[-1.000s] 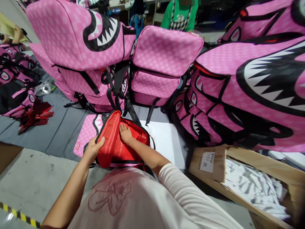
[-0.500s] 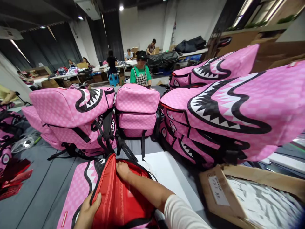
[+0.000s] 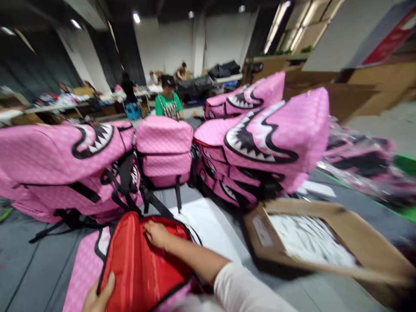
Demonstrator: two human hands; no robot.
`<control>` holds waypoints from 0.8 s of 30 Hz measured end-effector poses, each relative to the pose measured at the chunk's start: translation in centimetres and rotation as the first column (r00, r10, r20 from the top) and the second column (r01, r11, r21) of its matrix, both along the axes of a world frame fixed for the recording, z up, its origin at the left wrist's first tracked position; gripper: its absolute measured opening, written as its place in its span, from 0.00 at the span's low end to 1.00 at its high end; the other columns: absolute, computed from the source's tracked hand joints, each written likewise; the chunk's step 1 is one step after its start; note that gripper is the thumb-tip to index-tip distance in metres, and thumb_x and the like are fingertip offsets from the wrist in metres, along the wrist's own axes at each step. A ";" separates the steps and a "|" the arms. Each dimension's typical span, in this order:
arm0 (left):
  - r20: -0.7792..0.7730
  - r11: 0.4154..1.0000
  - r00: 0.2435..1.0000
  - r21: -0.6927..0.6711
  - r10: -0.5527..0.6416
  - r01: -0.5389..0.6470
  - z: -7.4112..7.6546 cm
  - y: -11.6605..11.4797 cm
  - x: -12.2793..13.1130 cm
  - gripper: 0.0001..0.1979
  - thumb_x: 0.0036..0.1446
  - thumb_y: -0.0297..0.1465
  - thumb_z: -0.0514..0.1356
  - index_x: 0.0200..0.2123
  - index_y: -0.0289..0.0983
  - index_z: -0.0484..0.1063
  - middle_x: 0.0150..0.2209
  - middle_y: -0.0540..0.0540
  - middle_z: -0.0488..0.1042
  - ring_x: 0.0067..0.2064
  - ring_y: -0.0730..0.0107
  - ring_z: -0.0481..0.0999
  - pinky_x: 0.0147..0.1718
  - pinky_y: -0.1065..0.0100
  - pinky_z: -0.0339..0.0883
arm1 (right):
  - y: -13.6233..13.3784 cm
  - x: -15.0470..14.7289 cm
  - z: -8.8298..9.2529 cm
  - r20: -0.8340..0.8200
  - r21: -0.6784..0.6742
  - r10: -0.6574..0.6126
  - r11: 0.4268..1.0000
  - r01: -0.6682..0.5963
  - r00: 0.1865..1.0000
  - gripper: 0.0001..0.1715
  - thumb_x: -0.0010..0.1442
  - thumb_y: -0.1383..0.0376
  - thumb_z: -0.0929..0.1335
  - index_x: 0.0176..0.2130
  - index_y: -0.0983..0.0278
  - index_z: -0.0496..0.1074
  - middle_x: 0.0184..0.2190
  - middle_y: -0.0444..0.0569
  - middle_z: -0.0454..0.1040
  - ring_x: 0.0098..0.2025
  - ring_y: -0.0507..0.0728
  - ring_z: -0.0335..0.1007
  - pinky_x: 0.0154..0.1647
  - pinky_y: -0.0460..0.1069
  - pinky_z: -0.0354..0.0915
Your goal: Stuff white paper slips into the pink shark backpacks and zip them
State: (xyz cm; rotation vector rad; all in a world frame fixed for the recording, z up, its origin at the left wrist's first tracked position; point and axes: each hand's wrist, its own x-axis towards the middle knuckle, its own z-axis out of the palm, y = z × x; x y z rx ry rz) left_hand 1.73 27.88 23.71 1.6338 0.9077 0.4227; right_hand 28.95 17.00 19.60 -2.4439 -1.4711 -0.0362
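A pink backpack (image 3: 85, 268) with a shark-mouth print lies unzipped before me, its red lining (image 3: 130, 260) showing. My left hand (image 3: 100, 295) grips the edge of the opened flap at the lower left, thumb on the red side. Inside the bag, my right hand (image 3: 157, 235) is up near the top end with its fingers curled against the red lining; whatever they pinch is hidden. Beyond the bag's top end lies a white sheet (image 3: 211, 227).
Pink backpacks are piled at left (image 3: 48, 151), centre (image 3: 164, 134) and right (image 3: 260, 138). An open cardboard box (image 3: 260, 238) holding white items stands at right. Plastic-wrapped bags (image 3: 360, 160) lie farther right. A person in green (image 3: 169, 104) is across the table.
My view has swung to the right, so the scene slides left and the wrapped bags come into sight. Both hands stay at the open backpack; the right fingers look slightly more bent downward.
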 end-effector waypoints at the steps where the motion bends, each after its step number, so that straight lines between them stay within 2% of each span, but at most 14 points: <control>1: -0.016 0.999 1.000 -0.053 0.013 -0.014 -0.2 -0.8 -0.1 0.32 0.43 0.50 0.69 0.51 0.43 0.79 0.46 0.42 0.84 0.60 0.38 0.76 0.56 0.45 0.76 | -2.1 -0.1 -0.5 -0.054 0.041 -0.013 0.999 0.015 0.998 0.15 0.72 0.61 0.65 0.56 0.60 0.73 0.53 0.50 0.76 0.53 0.57 0.73 0.54 0.52 0.71; 3: -0.026 0.984 0.999 -0.172 0.041 -0.045 -0.4 -2.1 -0.1 0.35 0.44 0.50 0.70 0.54 0.40 0.76 0.45 0.42 0.84 0.57 0.41 0.79 0.54 0.48 0.78 | -7.0 0.5 -1.6 -0.155 0.176 -0.084 0.978 0.112 0.984 0.19 0.72 0.66 0.61 0.58 0.60 0.71 0.55 0.50 0.75 0.57 0.56 0.71 0.58 0.49 0.67; 4: -0.021 0.974 0.998 -0.219 0.060 -0.063 -0.4 -2.6 0.0 0.36 0.43 0.49 0.71 0.54 0.39 0.76 0.45 0.43 0.84 0.55 0.42 0.80 0.53 0.50 0.79 | -9.8 1.3 -2.0 -0.211 0.266 -0.178 0.936 0.232 0.961 0.21 0.72 0.69 0.60 0.60 0.61 0.71 0.56 0.52 0.75 0.58 0.55 0.70 0.60 0.49 0.65; 5: -0.015 0.965 0.997 -0.250 0.079 -0.080 -0.3 -3.0 0.2 0.36 0.41 0.47 0.73 0.53 0.40 0.76 0.44 0.44 0.84 0.54 0.43 0.81 0.51 0.51 0.80 | -12.7 2.3 -2.4 -0.262 0.284 -0.306 0.882 0.376 0.915 0.23 0.71 0.71 0.58 0.60 0.64 0.71 0.56 0.54 0.75 0.59 0.56 0.70 0.61 0.49 0.64; 7: -0.005 0.959 0.995 -0.266 0.101 -0.099 -0.1 -3.5 0.6 0.33 0.39 0.46 0.74 0.50 0.41 0.77 0.44 0.46 0.84 0.53 0.44 0.82 0.51 0.52 0.80 | -18.6 4.8 -3.0 -0.315 0.183 -0.582 0.738 0.650 0.750 0.25 0.70 0.73 0.58 0.62 0.69 0.69 0.59 0.60 0.72 0.60 0.59 0.69 0.62 0.50 0.63; 9: 0.005 0.959 0.993 -0.261 0.117 -0.111 0.3 -4.1 1.0 0.29 0.38 0.48 0.75 0.44 0.44 0.78 0.43 0.51 0.85 0.52 0.45 0.82 0.52 0.51 0.80 | -24.0 7.1 -3.7 -0.292 0.024 -0.748 0.617 0.787 0.596 0.25 0.69 0.71 0.60 0.63 0.71 0.68 0.59 0.63 0.72 0.59 0.62 0.71 0.61 0.52 0.64; 10: 0.007 0.959 0.993 -0.259 0.122 -0.116 0.6 -4.4 1.1 0.27 0.38 0.49 0.75 0.42 0.46 0.79 0.42 0.54 0.85 0.52 0.46 0.82 0.53 0.50 0.80 | -26.3 8.0 -4.1 -0.268 -0.031 -0.785 0.586 0.810 0.558 0.25 0.70 0.70 0.61 0.63 0.71 0.67 0.59 0.64 0.72 0.58 0.63 0.71 0.60 0.52 0.65; 12: 0.007 0.958 0.990 -0.253 0.142 -0.135 1.0 -5.2 1.3 0.23 0.38 0.50 0.75 0.38 0.51 0.78 0.40 0.60 0.85 0.52 0.50 0.83 0.53 0.49 0.80 | -29.9 9.3 -5.0 -0.234 -0.085 -0.799 0.584 0.807 0.553 0.24 0.70 0.69 0.61 0.62 0.72 0.68 0.56 0.65 0.73 0.57 0.63 0.72 0.58 0.52 0.65; 15: 0.002 0.950 0.980 -0.244 0.201 -0.195 1.8 -6.4 1.5 0.21 0.38 0.47 0.75 0.37 0.51 0.78 0.37 0.63 0.84 0.51 0.53 0.83 0.50 0.50 0.81 | -32.9 10.1 -6.3 -0.230 -0.096 -0.763 0.636 0.766 0.605 0.22 0.71 0.70 0.62 0.60 0.72 0.70 0.55 0.65 0.74 0.57 0.61 0.72 0.58 0.50 0.64; 20: 0.003 0.922 0.951 -0.243 0.311 -0.300 2.7 -8.4 1.9 0.14 0.45 0.36 0.71 0.37 0.46 0.77 0.32 0.59 0.84 0.45 0.57 0.85 0.49 0.54 0.82 | -34.0 10.9 -7.7 -0.239 -0.168 -0.732 0.678 0.715 0.638 0.20 0.71 0.67 0.64 0.59 0.72 0.70 0.55 0.66 0.74 0.56 0.62 0.73 0.57 0.50 0.64; 24: 0.024 0.894 0.914 -0.225 0.404 -0.389 3.0 -9.6 2.1 0.07 0.53 0.28 0.64 0.37 0.39 0.76 0.26 0.53 0.81 0.41 0.59 0.85 0.49 0.56 0.80 | -34.8 11.5 -8.5 -0.234 -0.223 -0.752 0.659 0.719 0.617 0.19 0.70 0.68 0.65 0.57 0.75 0.71 0.56 0.69 0.73 0.60 0.66 0.70 0.59 0.52 0.63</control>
